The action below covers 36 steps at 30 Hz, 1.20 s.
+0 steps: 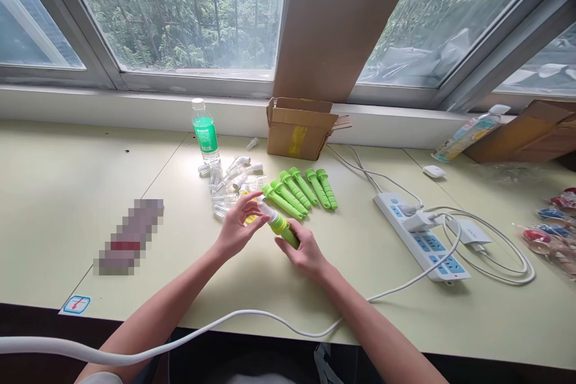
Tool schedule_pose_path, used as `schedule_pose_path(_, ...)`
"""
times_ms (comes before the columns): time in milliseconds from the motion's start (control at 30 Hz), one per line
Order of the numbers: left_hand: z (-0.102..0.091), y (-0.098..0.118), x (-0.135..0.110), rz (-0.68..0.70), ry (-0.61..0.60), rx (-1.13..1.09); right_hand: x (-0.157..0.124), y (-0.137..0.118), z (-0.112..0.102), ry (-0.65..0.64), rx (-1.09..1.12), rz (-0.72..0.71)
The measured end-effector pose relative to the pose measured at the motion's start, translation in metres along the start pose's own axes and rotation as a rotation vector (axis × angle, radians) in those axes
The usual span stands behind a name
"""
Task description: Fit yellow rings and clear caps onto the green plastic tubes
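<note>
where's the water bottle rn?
In the head view, the water bottle stands upright at the back of the table, left of centre near the window ledge, just behind the pile of clear caps and left of the cardboard box.

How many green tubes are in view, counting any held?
7. Six green tubes lie in a row on the table, right of the clear caps. One more is held in the right hand.

pale green table (67,192) | white sill (112,108) | barred windows (180,12), daylight, trees | brown pillar (333,18)
</note>
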<state>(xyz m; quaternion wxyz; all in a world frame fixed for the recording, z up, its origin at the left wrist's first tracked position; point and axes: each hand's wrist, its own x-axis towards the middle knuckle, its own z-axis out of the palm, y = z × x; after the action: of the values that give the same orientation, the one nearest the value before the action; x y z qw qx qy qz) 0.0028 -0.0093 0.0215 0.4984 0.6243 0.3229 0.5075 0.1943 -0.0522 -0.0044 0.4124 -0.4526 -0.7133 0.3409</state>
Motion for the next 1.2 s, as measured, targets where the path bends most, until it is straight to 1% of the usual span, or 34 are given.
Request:
schedule_pose_path(133, 0.0, 0.006, -0.002, 0.07, -0.034, 0.073, 0.001, 0.0, 0.001, 0.029, -0.013, -0.006)
schedule_pose_path(233, -0.004, 0.003, 0.001, 0.124, -0.018, 0.164, 0.002, 0.002, 0.0, 0.093, -0.015, 0.001)
schedule_pose_path(300, -0.01, 0.0, 0.005, 0.148, 0.026, 0.262, 0.002, 0.005, -0.001, 0.128, -0.016, 0.013)
schedule_pose_path(400, -0.024, -0.006, 0.014, 0.151, 0.111, 0.475, 0.002, 0.007, -0.001, 0.154, -0.015, 0.031)
schedule_pose_path(467, -0.036, -0.006, 0.019, 0.14, 0.113, 0.633, 0.002, 0.008, -0.001, 0.159, -0.012, 0.038)
schedule_pose_path(567, -0.054, 0.0, 0.023, 0.119, 0.004, 0.891, 0.002, 0.009, -0.001, 0.157, -0.009, 0.05)
schedule_pose_path(633, -0.065, 0.006, 0.022, 0.089, -0.064, 1.022, 0.002, 0.01, -0.001, 0.157, -0.01, 0.056)
schedule_pose_path(767, -0.083, 0.015, 0.014, 0.051, -0.27, 1.129, 0.002, 0.011, -0.001, 0.163, -0.009, 0.05)
schedule_pose_path(800, -0.085, 0.016, 0.013, 0.028, -0.305, 1.156, 0.002, 0.011, -0.001, 0.162, -0.01, 0.049)
schedule_pose_path(900, -0.089, 0.012, 0.009, -0.031, -0.338, 1.246, 0.003, 0.012, -0.001, 0.153, -0.023, 0.051)
schedule_pose_path(967, -0.089, 0.01, 0.009, -0.026, -0.339, 1.252, 0.003, 0.011, -0.001, 0.147, -0.032, 0.051)
schedule_pose_path(1033, -0.086, 0.008, 0.01, 0.021, -0.326, 1.188, 0.003, 0.01, -0.001, 0.143, -0.038, 0.043)
schedule_pose_path(1133, -0.079, 0.012, 0.013, 0.08, -0.292, 1.009, 0.003, 0.008, -0.002, 0.158, -0.079, 0.003)
schedule_pose_path(1200, -0.074, 0.017, 0.015, 0.081, -0.274, 0.883, 0.003, 0.008, -0.004, 0.174, -0.137, -0.034)
